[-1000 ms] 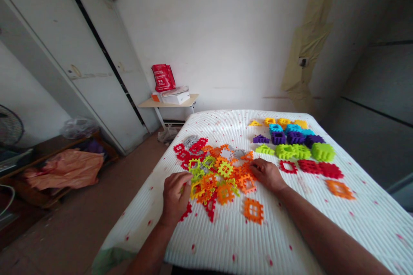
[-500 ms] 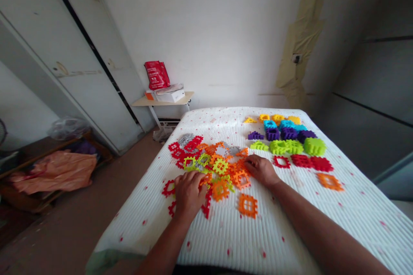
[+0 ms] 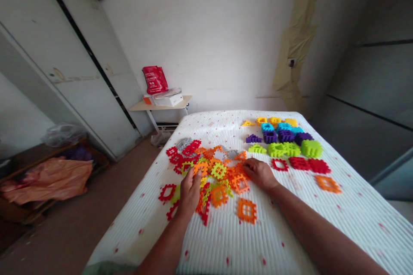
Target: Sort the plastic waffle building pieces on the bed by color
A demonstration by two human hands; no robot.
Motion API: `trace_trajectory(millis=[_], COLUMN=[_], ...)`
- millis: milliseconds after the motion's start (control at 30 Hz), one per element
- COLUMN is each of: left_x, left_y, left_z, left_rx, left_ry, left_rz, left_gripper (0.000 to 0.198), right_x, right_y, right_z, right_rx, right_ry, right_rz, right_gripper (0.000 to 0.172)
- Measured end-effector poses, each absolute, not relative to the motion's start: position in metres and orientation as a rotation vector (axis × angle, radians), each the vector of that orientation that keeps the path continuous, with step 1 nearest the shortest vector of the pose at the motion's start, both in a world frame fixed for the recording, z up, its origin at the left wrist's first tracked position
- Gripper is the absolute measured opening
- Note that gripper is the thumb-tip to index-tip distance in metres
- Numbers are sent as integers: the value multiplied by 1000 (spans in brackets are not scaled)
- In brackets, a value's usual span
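Observation:
My left hand (image 3: 190,189) pinches an orange square building piece with notched edges (image 3: 200,167) between thumb and fingers, above the left side of a mixed pile. My right hand (image 3: 260,174) lies at the pile's right edge with its fingers curled in against orange pieces (image 3: 239,182); what they hold, if anything, is hidden. In the pile are a lime window piece (image 3: 218,170), red pieces (image 3: 176,157), grey pieces (image 3: 183,143) and an orange piece with a rounded top (image 3: 219,195). An orange window piece (image 3: 247,211) lies apart, nearer me.
On the right of the bed (image 3: 277,240), pieces stand in rows by colour: yellow (image 3: 275,121), blue (image 3: 284,126), purple (image 3: 285,136), lime (image 3: 311,149), red (image 3: 318,166). One orange frame (image 3: 328,184) lies nearest. A small table (image 3: 137,106) with a red bag (image 3: 155,80) stands behind left.
My left hand has lifted an orange square piece from the pile, turning thumb side up. My right hand stays in about the same place. The view has shifted slightly.

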State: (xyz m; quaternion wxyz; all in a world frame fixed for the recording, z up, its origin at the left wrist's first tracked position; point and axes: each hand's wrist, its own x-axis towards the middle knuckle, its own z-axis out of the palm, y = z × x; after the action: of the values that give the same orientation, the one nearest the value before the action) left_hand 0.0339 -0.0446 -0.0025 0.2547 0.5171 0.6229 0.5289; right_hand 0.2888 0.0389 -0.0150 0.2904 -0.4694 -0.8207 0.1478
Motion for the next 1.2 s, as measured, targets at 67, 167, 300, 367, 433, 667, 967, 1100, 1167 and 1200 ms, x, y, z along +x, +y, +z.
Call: trace_trajectory(millis=[67,167,300,367,433,667,967,1100,1167,1200], left_x=[36,43,56,63,71,95,87,89,91,92], left_y=[-43,-42,-42,-42,-43,-42,-45,-46,-47,-47], left_z=[1,7,10,11,12,11,0,-2,-2,-1], left_rx=[1410,1444,1530,1587,1636,1230,1037,1169,1259,1294], left_ry=[1647,1598,1666,1732,1741,1418,1375,1350,1334,1332], left_rz=[1447,1480,1542,1545,1519,1543,1613,1644,1634,1626], left_gripper=[31,28,22,20,19,24,32,29,28,28], right_x=[289,289,289,289,289,289,277,263,258,256], right_y=[39,40,40,41,41,40,23,4,-4,-7], right_z=[-16,-17,-20,-21,-22,-20,0,14,18,19], right_rx=[-1247,-1251,-1248,-1250,-1251,-1229,-957,-746,-689,-671], right_ry=[-2196,-2198,-2192,-2188,-2187,-2178,-2042,-2130,-2204,-2237], right_rz=[385,373,372,373,375,369,228,145,87,57], right_gripper=[21,22,22,21,21,21,23,46,55,56])
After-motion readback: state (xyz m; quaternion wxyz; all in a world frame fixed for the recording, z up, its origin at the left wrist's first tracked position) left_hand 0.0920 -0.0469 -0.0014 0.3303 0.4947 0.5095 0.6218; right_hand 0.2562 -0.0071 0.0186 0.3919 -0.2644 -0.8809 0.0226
